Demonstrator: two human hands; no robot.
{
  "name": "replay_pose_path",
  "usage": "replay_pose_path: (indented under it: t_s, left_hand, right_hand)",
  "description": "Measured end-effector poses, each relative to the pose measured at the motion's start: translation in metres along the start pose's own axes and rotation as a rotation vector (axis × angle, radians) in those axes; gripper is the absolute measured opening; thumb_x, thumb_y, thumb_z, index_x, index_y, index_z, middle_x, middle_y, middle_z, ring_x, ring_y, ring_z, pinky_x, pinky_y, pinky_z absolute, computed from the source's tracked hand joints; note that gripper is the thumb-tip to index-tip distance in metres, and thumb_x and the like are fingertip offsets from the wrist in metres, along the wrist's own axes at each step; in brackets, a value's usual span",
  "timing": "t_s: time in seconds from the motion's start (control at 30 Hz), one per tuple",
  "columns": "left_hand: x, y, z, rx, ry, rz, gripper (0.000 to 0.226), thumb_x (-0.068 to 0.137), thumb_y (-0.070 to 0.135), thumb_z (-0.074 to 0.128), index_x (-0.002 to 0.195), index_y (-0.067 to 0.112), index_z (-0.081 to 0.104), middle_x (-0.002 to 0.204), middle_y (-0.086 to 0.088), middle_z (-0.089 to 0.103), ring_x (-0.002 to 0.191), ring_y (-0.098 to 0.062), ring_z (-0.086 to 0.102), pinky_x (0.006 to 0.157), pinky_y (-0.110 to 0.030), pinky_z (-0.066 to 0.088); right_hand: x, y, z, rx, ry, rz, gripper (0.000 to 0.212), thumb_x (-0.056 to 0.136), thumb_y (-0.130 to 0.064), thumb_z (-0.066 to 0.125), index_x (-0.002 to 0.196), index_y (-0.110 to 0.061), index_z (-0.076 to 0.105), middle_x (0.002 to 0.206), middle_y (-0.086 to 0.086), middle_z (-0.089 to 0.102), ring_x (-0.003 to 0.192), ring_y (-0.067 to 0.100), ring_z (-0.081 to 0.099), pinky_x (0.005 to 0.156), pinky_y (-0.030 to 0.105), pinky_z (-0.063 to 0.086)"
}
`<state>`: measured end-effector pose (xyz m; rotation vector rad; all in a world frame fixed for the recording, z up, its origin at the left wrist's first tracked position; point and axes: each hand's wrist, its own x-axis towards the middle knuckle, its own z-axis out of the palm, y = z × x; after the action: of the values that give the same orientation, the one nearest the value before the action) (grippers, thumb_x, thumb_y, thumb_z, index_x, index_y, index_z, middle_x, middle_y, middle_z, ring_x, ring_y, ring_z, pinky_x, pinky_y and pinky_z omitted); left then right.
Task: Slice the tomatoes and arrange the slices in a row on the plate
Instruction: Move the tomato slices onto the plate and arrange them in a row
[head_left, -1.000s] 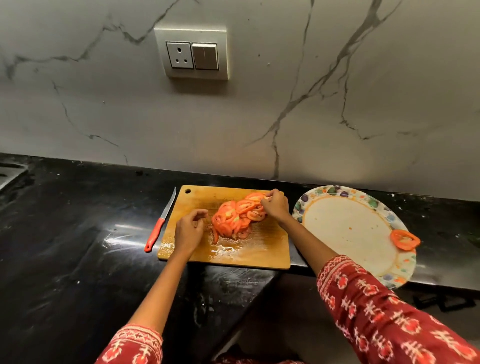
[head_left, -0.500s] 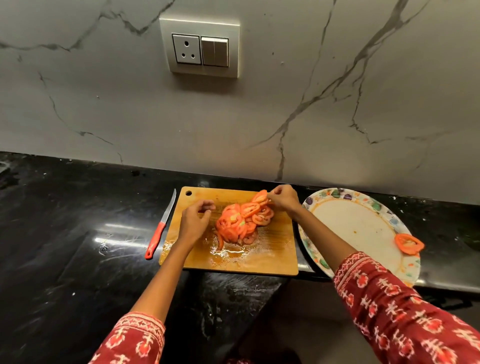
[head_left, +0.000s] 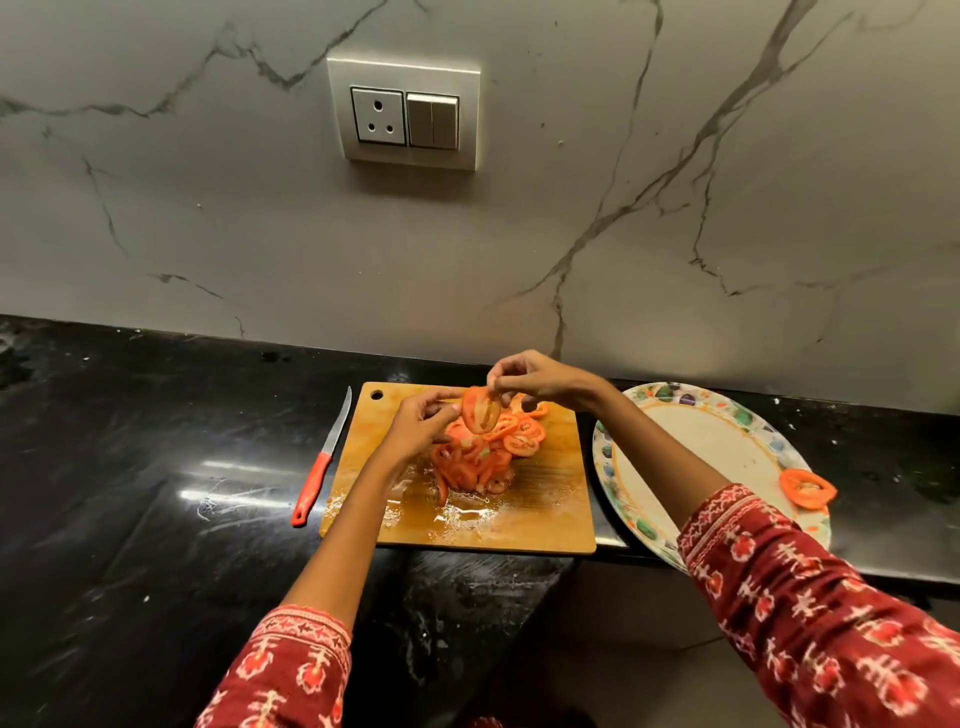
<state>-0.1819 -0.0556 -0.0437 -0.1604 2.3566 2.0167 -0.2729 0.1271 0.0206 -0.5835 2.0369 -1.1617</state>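
Head view: slice above board

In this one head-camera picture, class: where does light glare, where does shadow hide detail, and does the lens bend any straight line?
Head view: bright glare streaks the black counter left of the knife and glints off the wet cutting board; the counter's near, lower part is too dark to read; the wide lens bows the counter's back edge; the lifted tomato slice stays fairly sharp.

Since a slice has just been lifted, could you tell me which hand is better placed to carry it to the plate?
Right: the right hand pinches the slice from above, and the plate lies on its side.
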Motion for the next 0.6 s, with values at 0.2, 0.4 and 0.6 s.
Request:
replay_pose_path:
  t_s: [0.2, 0.4, 0.6]
  left_hand:
    - [-0.006, -0.004, -0.009, -0.016, -0.025, -0.018, 0.01, 0.089, 0.008, 0.056, 0.097, 0.011, 0.062, 0.098, -0.008, 0.062, 0.089, -0.018, 0.061, 0.061, -0.024, 0.056]
    - [-0.006, -0.01, -0.009, -0.039, 0.107, -0.006, 0.016, 0.092, 0.004, 0.051, 0.084, 0.015, 0.059, 0.086, -0.001, 0.058, 0.079, -0.009, 0.058, 0.053, -0.014, 0.053]
    - [-0.009, -0.026, -0.013, -0.003, 0.099, -0.008, 0.013, 0.091, 0.005, 0.053, 0.089, 0.014, 0.061, 0.089, -0.001, 0.06, 0.083, -0.012, 0.058, 0.055, -0.014, 0.052]
  right_hand:
    - [0.003, 0.004, 0.009, 0.019, 0.13, -0.004, 0.008, 0.094, -0.014, 0.054, 0.087, -0.011, 0.058, 0.079, 0.003, 0.06, 0.062, 0.007, 0.053, 0.046, 0.016, 0.038]
    - [0.016, 0.054, 0.019, -0.249, 0.58, 0.296, 0.014, 0.087, -0.019, 0.057, 0.073, -0.016, 0.056, 0.086, 0.009, 0.065, 0.069, 0.018, 0.059, 0.054, 0.029, 0.046]
    - [0.027, 0.073, 0.043, -0.081, 0.627, 0.416, 0.023, 0.079, -0.023, 0.071, 0.089, -0.005, 0.062, 0.087, 0.012, 0.067, 0.083, 0.026, 0.067, 0.066, 0.038, 0.052]
